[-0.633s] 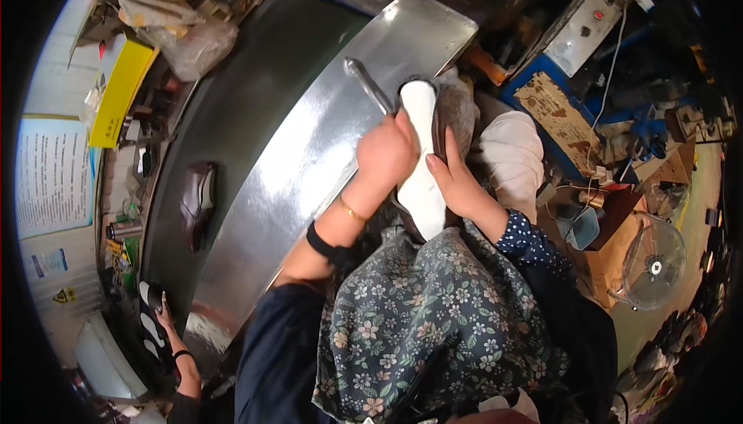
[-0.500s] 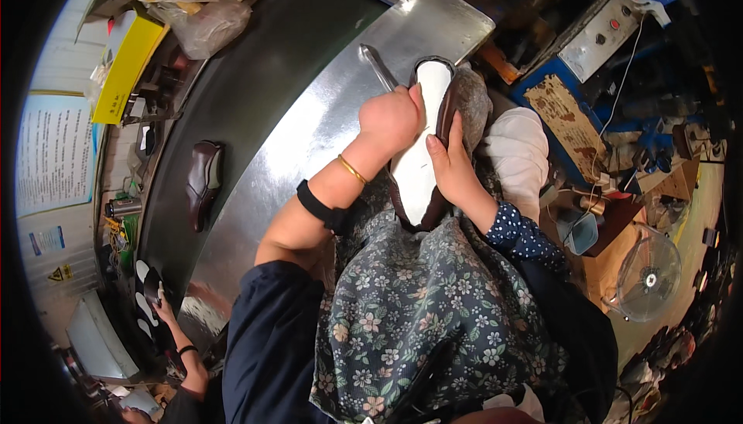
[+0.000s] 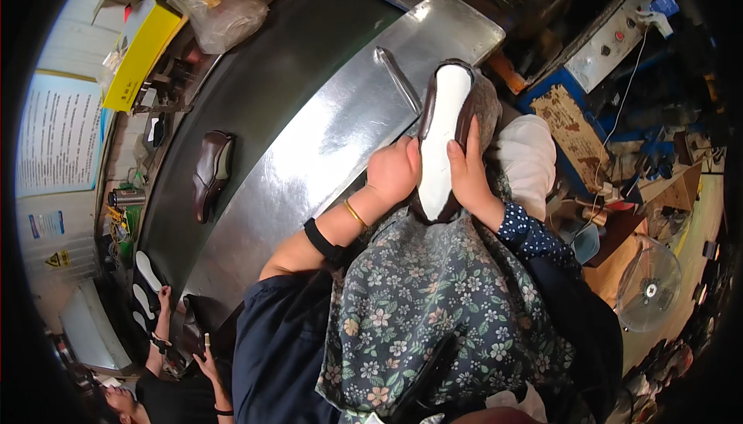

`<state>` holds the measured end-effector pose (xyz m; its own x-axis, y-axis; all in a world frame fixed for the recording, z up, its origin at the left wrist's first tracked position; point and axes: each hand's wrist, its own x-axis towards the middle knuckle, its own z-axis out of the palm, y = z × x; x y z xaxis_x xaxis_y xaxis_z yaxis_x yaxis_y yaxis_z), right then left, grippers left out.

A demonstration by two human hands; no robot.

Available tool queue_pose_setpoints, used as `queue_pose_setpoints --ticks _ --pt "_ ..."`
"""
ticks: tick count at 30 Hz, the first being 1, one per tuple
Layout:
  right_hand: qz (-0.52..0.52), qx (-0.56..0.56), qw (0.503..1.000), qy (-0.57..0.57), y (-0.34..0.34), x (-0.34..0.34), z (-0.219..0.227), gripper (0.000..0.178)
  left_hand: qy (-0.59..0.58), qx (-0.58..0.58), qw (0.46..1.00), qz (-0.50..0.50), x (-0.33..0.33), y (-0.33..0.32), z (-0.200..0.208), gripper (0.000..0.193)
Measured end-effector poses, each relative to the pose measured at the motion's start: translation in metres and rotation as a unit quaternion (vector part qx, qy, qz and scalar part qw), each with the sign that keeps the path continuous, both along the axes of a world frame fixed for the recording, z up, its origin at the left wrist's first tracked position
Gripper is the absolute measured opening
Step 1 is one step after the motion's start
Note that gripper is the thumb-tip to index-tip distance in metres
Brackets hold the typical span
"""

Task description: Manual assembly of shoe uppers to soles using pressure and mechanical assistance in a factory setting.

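Brown shoe (image 3: 469, 111), white side (image 3: 438, 161) up, in the grip of left hand (image 3: 395, 169) and right hand (image 3: 470, 179)

The bench (image 3: 309, 145) is offering passage left of the left hand (image 3: 393, 170); a tool (image 3: 398, 80) is obstructing the shoe (image 3: 445, 134) at upper left, white cloth (image 3: 528, 153) at right.

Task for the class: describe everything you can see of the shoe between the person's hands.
The shoe has a glossy, dark brown, leather-looking upper edging a long, smooth white face, which is turned up and tapers at the near end. That end meets the floral apron; the far end is beside the metal bench. The left hand is at its left edge; the right hand holds its right side. Insole or underside: unclear.
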<state>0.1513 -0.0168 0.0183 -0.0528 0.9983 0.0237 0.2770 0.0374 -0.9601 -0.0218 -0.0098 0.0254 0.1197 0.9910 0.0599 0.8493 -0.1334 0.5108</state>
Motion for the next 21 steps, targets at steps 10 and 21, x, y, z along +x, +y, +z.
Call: queue_pose_setpoints --ticks 10,21 --pt "0.131 0.044 0.99 0.033 0.015 0.034 0.063 0.079 -0.67 -0.148 0.715 0.137 0.037 0.043 0.041 0.053" --pt "-0.257 0.177 0.949 0.041 -0.017 0.278 0.171 0.084 -0.352 -0.127 0.904 -0.207 0.035 0.0 -0.002 0.042"
